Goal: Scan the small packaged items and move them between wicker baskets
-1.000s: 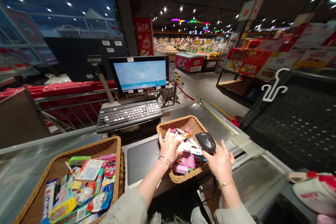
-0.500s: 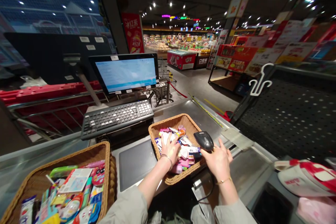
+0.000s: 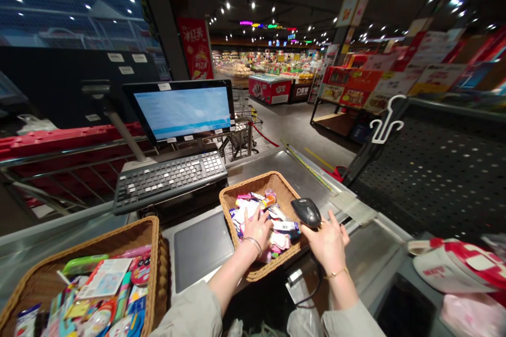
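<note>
1. Left hand point(image 3: 258, 228): palm down, fingers spread loosely over the small packets point(image 3: 272, 221) inside the right wicker basket point(image 3: 253, 192). Whether it grips any packet cannot be told.
2. Right hand point(image 3: 328, 239): closed around the handle of a black barcode scanner point(image 3: 306, 211), whose head points over the basket's right rim.
3. That basket sits on the steel surface point(image 3: 300, 174), just right of a dark scale plate point(image 3: 201, 247).
4. A second wicker basket point(image 3: 98, 245) of packets stands near left.
5. Keyboard point(image 3: 169, 179) and lit monitor point(image 3: 184, 109) lie beyond.
</note>
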A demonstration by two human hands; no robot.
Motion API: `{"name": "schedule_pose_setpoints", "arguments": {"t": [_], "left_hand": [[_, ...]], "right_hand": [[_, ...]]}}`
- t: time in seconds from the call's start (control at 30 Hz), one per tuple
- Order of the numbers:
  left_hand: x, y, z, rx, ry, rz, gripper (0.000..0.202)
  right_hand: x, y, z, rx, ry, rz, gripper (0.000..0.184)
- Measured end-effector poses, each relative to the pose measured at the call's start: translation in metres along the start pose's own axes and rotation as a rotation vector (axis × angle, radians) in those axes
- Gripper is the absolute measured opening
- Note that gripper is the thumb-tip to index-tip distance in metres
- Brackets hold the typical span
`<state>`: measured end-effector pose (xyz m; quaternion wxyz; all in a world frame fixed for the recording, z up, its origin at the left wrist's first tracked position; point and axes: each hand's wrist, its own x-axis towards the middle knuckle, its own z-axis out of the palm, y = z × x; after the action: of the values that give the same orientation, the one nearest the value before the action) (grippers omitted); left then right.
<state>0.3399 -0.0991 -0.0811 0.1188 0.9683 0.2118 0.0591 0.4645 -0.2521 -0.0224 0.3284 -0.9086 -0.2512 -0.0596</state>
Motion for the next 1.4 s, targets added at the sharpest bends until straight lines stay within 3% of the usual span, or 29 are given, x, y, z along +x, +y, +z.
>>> {"name": "schedule_pose_setpoints", "arguments": {"t": [0.3,0.63,0.93,1.13,1.4], "left_hand": [[-0.016,-0.018,-0.035,-0.087,0.103,-0.132,0.042],[-0.071,-0.047,-0.084,-0.171,0.258,-0.269,0.029],[-0.134,-0.089,-0.099,-0.137,0.433,-0.412,0.033],[-0.177,-0.114,-0.107,-0.095,0.486,-0.558,0.031],[-0.232,-0.149,-0.106,-0.034,0.525,-0.730,0.032]], "right_hand": [[-0.005,-0.025,0.015,0.018,-0.039,-0.065,0.039],[-0.024,-0.087,0.031,0.064,-0.154,-0.227,0.035],[-0.051,-0.143,0.052,0.123,-0.237,-0.418,0.035],[-0.071,-0.173,0.065,0.131,-0.328,-0.474,0.041],[-0.095,-0.197,0.081,0.166,-0.407,-0.567,0.033]]}}
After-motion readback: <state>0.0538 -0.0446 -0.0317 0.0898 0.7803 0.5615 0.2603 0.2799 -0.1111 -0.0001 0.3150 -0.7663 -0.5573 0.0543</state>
